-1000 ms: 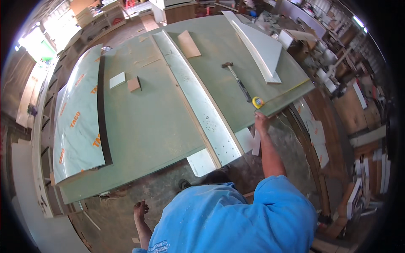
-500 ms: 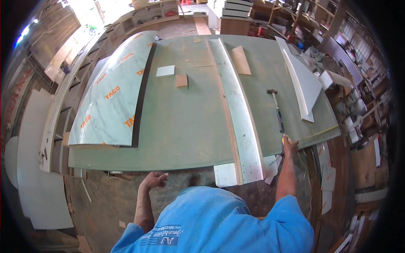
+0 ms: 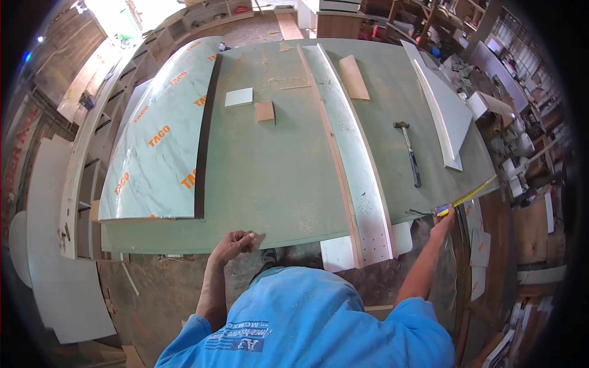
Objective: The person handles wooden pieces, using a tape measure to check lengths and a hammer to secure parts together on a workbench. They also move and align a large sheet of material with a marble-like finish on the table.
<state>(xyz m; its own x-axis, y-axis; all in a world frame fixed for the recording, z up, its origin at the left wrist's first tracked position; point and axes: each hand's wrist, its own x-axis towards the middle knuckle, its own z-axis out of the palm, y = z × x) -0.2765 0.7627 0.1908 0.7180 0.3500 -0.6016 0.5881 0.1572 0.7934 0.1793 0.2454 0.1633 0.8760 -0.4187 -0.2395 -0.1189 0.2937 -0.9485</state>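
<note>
My right hand (image 3: 443, 222) is closed around a blue and yellow tape measure (image 3: 440, 211) at the near right edge of the large green worktop (image 3: 276, 184). Its yellow blade is pulled out toward the right corner. A thin dark piece (image 3: 419, 212) lies just left of the tape case; its kind is unclear. My left hand (image 3: 233, 245) is at the near edge with curled fingers, and whether anything is in them is hidden. A hammer (image 3: 410, 153) rests on the worktop beyond my right hand. Between my hands stretches a long pale channel-shaped board (image 3: 362, 178), its near end overhanging the edge.
A marble-patterned panel (image 3: 162, 141) covers the left side of the worktop. Small offcuts, one white (image 3: 238, 97) and one brown (image 3: 265, 111), lie mid-table. A white angled board (image 3: 451, 104) is at the right. Open cabinet frames (image 3: 92, 178) stand at left; clutter fills the right.
My right hand has moved right along the edge with the tape measure, and more yellow blade shows beside it. My left hand has risen slightly onto the worktop's near edge.
</note>
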